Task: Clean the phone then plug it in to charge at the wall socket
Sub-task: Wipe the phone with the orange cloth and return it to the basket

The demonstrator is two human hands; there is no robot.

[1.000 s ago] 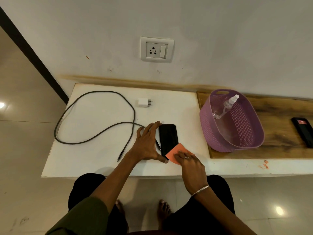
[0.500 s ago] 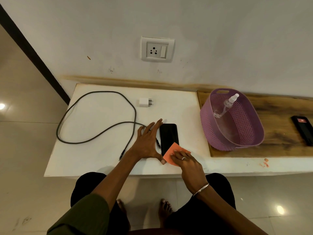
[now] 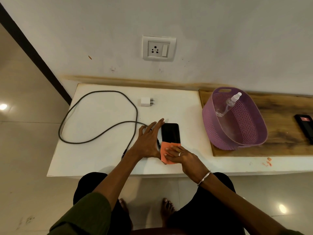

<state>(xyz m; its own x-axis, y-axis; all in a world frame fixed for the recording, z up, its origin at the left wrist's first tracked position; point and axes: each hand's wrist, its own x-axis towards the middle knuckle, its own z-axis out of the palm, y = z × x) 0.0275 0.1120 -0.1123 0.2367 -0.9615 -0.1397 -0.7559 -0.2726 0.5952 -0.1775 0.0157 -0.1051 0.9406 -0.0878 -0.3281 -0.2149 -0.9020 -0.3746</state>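
Here, I am sitting at a white table (image 3: pixel 105 155) and looking down at my two bare hands, which are meeting near its front edge. A black phone (image 3: pixel 170 133) is lying flat, screen up, between them. My left hand (image 3: pixel 148 143) is resting open on the table along the phone's left edge, fingers straight and pointing away from me, steadying it. My right hand (image 3: pixel 179 154) is pressing an orange cloth (image 3: pixel 164 150) with flattened fingers onto the end of the phone nearest me; the cloth is covering that end and spilling onto the table toward me. A ring is showing on one right finger and a metal bangle (image 3: pixel 204 178) on that wrist.

To the left of my left hand, a dark charging cable (image 3: pixel 94 119) is looping across the table, one end passing under my left fingers, another end lying just beside my left wrist. Beyond my left hand, a white charger adapter (image 3: pixel 147 101) is lying on its own, apart from the cable. Further beyond it, on the wall, the wall socket (image 3: pixel 159 48) is sitting with nothing in it.

Well to the right of my right hand, a purple basket (image 3: pixel 237 133) is standing on a wooden board (image 3: pixel 279 129), with a clear spray bottle (image 3: pixel 228 104) leaning inside it. At the far right edge, a second dark device (image 3: pixel 304 128) is lying on the board.
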